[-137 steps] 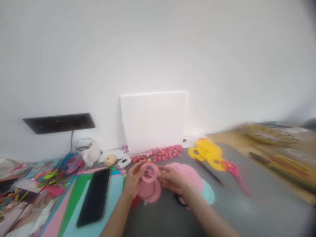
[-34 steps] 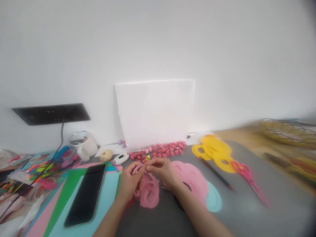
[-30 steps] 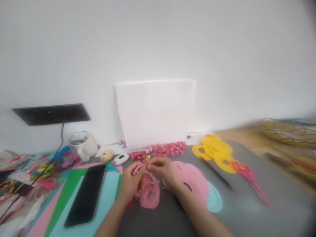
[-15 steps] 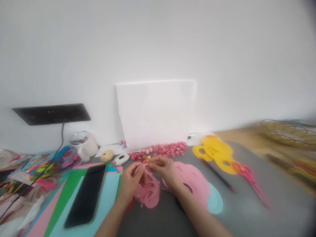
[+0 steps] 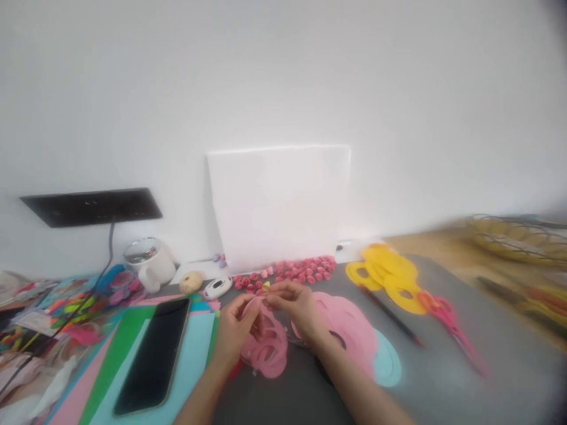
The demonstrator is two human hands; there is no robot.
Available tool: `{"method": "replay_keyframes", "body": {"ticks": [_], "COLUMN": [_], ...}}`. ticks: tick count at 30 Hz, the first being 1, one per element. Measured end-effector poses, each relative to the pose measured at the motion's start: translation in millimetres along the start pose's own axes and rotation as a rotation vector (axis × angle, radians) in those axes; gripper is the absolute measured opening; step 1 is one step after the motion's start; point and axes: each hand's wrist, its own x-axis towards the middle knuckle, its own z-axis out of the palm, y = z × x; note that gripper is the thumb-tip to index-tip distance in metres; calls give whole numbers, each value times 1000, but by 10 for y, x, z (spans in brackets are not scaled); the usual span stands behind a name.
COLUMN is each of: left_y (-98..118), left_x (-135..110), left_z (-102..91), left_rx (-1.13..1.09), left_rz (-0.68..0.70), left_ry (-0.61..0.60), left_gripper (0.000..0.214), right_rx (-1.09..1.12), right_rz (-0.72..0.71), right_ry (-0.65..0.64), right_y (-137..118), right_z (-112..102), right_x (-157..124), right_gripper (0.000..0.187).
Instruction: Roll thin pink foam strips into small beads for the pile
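Observation:
My left hand [image 5: 237,330] is closed in a pinch on a pink paper spiral [image 5: 272,357], whose curled loops hang below the fingers. Fingertips of my right hand [image 5: 296,307] meet the left ones at the spiral's upper end. The exact bit between the fingertips is small and blurred. Just beyond the hands lie several small rolled red-pink paper roses [image 5: 305,271] and a little yellow piece [image 5: 266,286]. Under my right forearm, a stack of pink paper cutouts [image 5: 349,330] partly covers light-blue ones [image 5: 387,360]; dark-handled scissors [image 5: 339,339] are mostly hidden there.
On the left, a phone [image 5: 153,354] rests on coloured paper sheets [image 5: 199,348], near a white mug [image 5: 155,268] and cluttered craft bits. Yellow paper cutouts [image 5: 390,268], a pencil [image 5: 392,316] and pink scissors [image 5: 456,330] lie right. A white board [image 5: 279,203] leans against the wall.
The hands stay together in nearly the same place, and the pink spiral's loops hang slightly lower. The whole view has shifted a touch; nothing else has visibly moved.

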Motion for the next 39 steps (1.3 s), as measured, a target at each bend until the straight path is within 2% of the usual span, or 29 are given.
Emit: {"method": "replay_keyframes", "body": {"ticks": [7,18,25,39], "left_y": [-1,46,8,-48], "left_x": [-5,-34,-11,11], "left_z": [-9,24,-10,-32], "left_rx": [4,-8,-29,1], "left_rz": [3,-8,-9,6], "left_ry": [19,-26,-3,8], "left_gripper": [25,25,25,25], "right_rx": [-22,-73,-49,-53], "right_rz": [5,-20,-15,-8], "right_ry": [7,36,-57,-40], "right_y": [-5,-5,-47,-34], "right_z": [-5,4,16,24], "right_x": [-14,-21,-47,-45], "right_gripper": [22,25,38,34]}}
